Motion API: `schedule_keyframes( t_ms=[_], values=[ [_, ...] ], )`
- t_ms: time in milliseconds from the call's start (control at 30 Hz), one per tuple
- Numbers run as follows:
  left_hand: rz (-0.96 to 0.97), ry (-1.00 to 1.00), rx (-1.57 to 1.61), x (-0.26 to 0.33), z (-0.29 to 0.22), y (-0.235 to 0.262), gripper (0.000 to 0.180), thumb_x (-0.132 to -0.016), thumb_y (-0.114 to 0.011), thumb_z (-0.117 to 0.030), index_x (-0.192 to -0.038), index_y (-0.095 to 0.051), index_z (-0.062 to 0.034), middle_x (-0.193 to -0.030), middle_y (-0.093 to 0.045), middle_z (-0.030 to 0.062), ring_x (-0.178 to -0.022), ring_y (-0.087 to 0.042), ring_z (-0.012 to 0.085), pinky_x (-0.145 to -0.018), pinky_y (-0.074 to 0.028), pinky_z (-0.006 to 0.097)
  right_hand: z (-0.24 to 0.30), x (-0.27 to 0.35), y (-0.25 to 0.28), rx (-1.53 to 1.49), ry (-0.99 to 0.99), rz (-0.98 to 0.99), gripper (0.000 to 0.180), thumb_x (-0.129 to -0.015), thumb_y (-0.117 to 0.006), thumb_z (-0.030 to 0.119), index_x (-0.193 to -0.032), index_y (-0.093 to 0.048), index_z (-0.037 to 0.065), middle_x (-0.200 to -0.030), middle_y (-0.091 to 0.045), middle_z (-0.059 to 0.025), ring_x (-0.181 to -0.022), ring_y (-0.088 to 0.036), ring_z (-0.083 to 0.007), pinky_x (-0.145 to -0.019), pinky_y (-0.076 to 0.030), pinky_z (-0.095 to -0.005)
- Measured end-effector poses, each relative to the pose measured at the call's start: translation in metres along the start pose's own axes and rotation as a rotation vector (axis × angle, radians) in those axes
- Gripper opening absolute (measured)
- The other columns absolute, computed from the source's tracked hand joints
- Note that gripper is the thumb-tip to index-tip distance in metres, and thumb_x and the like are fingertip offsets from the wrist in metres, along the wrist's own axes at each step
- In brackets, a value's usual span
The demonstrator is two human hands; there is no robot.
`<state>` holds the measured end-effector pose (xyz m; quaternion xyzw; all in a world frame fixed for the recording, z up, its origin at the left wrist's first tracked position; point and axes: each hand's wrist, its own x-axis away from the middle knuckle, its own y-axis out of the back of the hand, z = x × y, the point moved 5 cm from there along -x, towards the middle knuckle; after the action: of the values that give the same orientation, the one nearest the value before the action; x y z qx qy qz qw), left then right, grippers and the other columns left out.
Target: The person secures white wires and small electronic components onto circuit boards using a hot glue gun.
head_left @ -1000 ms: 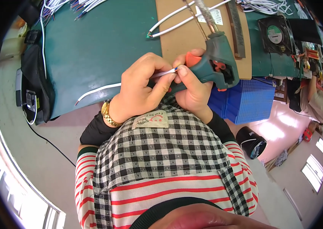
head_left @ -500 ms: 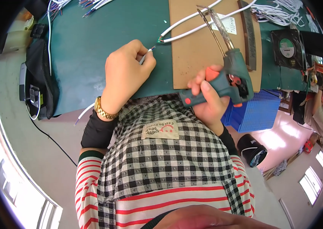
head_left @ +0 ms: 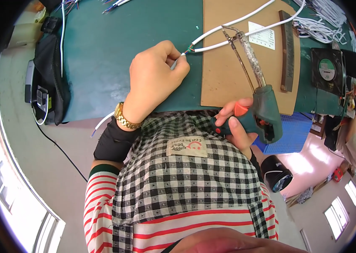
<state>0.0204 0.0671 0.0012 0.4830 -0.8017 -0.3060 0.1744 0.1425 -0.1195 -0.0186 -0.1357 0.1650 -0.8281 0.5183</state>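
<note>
My left hand (head_left: 157, 71) is closed, thumb and forefinger pinching a white cable (head_left: 103, 122) close to its stripped end. The cable's tail shows below the wrist, past the table edge. Thin wires at the pinched end appear to meet a small green piece (head_left: 190, 49), likely a circuit board, joined to two white cables (head_left: 216, 45). In my right hand (head_left: 239, 128) is a dark green soldering gun (head_left: 266, 107) with an orange-red trigger. Its long metal barrel and thin feed tube point away from me, and the tip is over the brown board, right of the green piece.
A brown board (head_left: 232, 80) lies on the green table (head_left: 98, 63), with a dark bar (head_left: 287, 50) and a white label on it. Bundled white cables (head_left: 319, 29) and a black fan (head_left: 328, 69) stand at right. Below are a blue crate (head_left: 289, 135) and a black bucket (head_left: 275, 173).
The left hand has brought the cable's wire end up to the green piece, closing the small gap between them. The soldering gun has dropped slightly nearer to me. The whole view has shifted.
</note>
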Motion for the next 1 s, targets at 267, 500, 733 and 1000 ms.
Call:
schedule_keyframes(
  t_ms=[267, 500, 733, 1000],
  values=[
    [-0.104, -0.09, -0.052, 0.002, -0.002, 0.0, 0.012, -0.072, -0.065, -0.015, -0.068, -0.057, -0.0062, -0.056, -0.056, 0.0056, -0.049, -0.055, 0.0222, -0.046, -0.043, 0.033, 0.003, 0.0, -0.006, 0.271, -0.142, 0.203, 0.041, -0.084, -0.053, -0.003, -0.122, -0.041, 0.005, -0.099, -0.056, -0.016, -0.078, -0.061, -0.02, -0.074, -0.05, -0.0326],
    [-0.249, -0.272, -0.239, 0.001, -0.01, -0.001, 0.016, -0.072, -0.064, -0.012, -0.067, -0.05, -0.007, -0.056, -0.053, 0.0056, -0.048, -0.054, 0.0249, -0.042, -0.041, 0.035, -0.001, 0.005, -0.004, 0.245, -0.183, 0.086, 0.039, -0.085, -0.052, 0.001, -0.12, -0.036, 0.007, -0.097, -0.056, -0.0163, -0.08, -0.061, -0.0218, -0.078, -0.049, -0.0363],
    [-0.198, -0.358, -0.27, -0.004, -0.011, -0.001, 0.013, -0.073, -0.066, -0.01, -0.069, -0.055, -0.0055, -0.057, -0.055, 0.0058, -0.048, -0.053, 0.0208, -0.044, -0.041, 0.031, 0.0, 0.006, -0.002, 0.199, -0.013, -0.008, 0.041, -0.084, -0.053, 0.001, -0.122, -0.039, 0.007, -0.095, -0.056, -0.0159, -0.075, -0.059, -0.0192, -0.069, -0.049, -0.0319],
    [-0.154, -0.41, -0.257, -0.012, -0.019, -0.009, 0.015, -0.072, -0.065, -0.009, -0.065, -0.053, -0.0053, -0.055, -0.054, 0.0064, -0.046, -0.053, 0.0224, -0.043, -0.041, 0.032, -0.006, 0.011, 0.003, 0.119, 0.073, -0.116, 0.042, -0.083, -0.052, 0.0, -0.121, -0.039, 0.007, -0.093, -0.056, -0.0163, -0.074, -0.059, -0.0207, -0.072, -0.048, -0.0354]
  ],
)
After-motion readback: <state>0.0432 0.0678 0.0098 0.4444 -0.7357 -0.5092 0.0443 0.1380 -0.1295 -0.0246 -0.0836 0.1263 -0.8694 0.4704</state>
